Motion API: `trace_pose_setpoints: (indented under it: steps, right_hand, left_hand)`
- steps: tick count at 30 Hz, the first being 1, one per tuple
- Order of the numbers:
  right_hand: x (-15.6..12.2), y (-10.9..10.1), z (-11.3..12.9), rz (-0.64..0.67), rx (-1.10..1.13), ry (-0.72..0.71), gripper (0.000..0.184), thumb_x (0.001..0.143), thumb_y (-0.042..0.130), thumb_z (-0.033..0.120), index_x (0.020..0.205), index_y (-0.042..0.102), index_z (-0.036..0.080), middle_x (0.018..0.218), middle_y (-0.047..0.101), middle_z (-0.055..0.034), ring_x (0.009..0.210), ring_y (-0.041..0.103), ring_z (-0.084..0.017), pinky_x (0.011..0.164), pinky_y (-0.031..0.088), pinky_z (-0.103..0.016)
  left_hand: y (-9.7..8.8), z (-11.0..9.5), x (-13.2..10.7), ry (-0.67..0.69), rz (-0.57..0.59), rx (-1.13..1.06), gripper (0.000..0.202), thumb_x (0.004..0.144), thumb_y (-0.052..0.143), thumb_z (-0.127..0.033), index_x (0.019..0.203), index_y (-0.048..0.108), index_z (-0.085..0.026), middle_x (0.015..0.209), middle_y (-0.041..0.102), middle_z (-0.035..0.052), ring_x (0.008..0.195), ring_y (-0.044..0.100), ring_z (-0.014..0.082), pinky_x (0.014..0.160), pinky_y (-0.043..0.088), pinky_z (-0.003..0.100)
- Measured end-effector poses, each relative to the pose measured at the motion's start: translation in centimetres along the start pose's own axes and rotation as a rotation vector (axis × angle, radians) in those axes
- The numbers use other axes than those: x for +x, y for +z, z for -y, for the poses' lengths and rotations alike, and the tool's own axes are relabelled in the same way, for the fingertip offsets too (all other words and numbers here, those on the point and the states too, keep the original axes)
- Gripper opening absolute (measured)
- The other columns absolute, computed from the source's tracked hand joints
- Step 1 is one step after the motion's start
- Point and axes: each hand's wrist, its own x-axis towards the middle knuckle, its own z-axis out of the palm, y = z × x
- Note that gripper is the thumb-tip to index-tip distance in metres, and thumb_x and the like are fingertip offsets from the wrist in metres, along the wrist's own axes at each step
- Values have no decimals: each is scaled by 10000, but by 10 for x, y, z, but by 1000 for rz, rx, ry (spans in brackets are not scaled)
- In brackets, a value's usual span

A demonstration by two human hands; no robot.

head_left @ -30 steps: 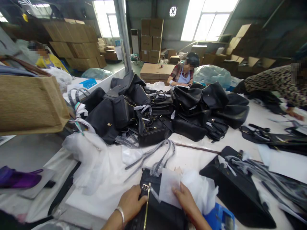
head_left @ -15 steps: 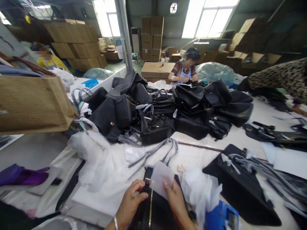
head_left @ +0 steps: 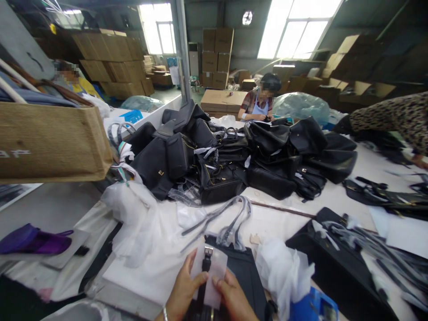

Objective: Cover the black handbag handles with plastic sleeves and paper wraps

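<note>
A black bag [head_left: 249, 276] lies in front of me at the table's near edge. Over its left part is a small translucent white sheet [head_left: 219, 261], now behind a black strap with a metal buckle [head_left: 207, 252]. My left hand [head_left: 185, 285] is closed at the left side, its thumb pressing the strap against the sheet. On the right, my right hand [head_left: 230, 292] pinches the sheet's edge between thumb and fingers. Grey wrapped handles [head_left: 239, 218] stretch out beyond the bag's far end.
Black bags [head_left: 222, 180] are heaped across the table. Crumpled white wrapping [head_left: 282, 267] and a blue object [head_left: 312, 305] sit right of my bag, near another black bag [head_left: 337, 267]. A burlap tote [head_left: 53, 142] stands left. Co-workers are across the table and at far right.
The sheet has moved left and gone under the buckled strap. My right hand has come left, close to my left hand, whose thumb now presses on the strap. The view has shifted slightly.
</note>
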Motion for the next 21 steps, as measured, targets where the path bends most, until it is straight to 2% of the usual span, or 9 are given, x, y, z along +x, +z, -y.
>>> trace_pose_setpoints:
  steps: [2,4,7,12,16,21]
  right_hand:
    - [3,-1,-10,-19,37,-9,486,728,666,360,1183,614,197,1123,676,-91,1044,615,-287,935,442,-458]
    - [6,-2,-17,-11,68,-13,476,725,667,350,1174,617,198,1102,684,-90,1027,623,-284,931,442,-455]
    - [8,-2,-15,3,53,-17,447,731,653,329,1156,627,196,1085,689,-83,1012,626,-276,931,442,-442]
    - [11,3,-1,-8,-58,-30,427,722,634,311,1133,640,196,1070,692,-74,1011,614,-276,926,446,-430]
    - [15,4,0,26,-127,-29,424,748,562,230,1168,617,207,1105,679,-57,1021,609,-250,945,431,-411]
    - [20,8,6,28,-295,-30,428,751,522,174,1164,629,195,1119,673,-47,1031,600,-232,957,424,-380]
  left_hand:
    - [2,-6,-1,-92,108,-86,525,730,730,-361,1176,586,-124,1140,677,158,1029,629,318,896,492,429]
    - [4,-15,-3,-167,177,-170,457,756,708,-376,1117,631,-108,1024,719,156,918,665,306,806,521,411]
    - [7,-25,-6,-228,219,-283,408,788,681,-381,1092,657,-111,982,730,150,885,676,285,778,521,376]
    - [11,-32,-7,-314,218,-443,394,846,613,-389,1148,638,-137,993,730,143,883,690,269,795,517,365]
    - [11,-33,-6,-368,199,-557,432,849,609,-391,1204,604,-144,961,739,145,838,707,269,808,517,380]
    - [7,-33,-6,-417,156,-627,402,839,630,-363,1168,626,-133,944,746,147,832,714,275,838,512,397]
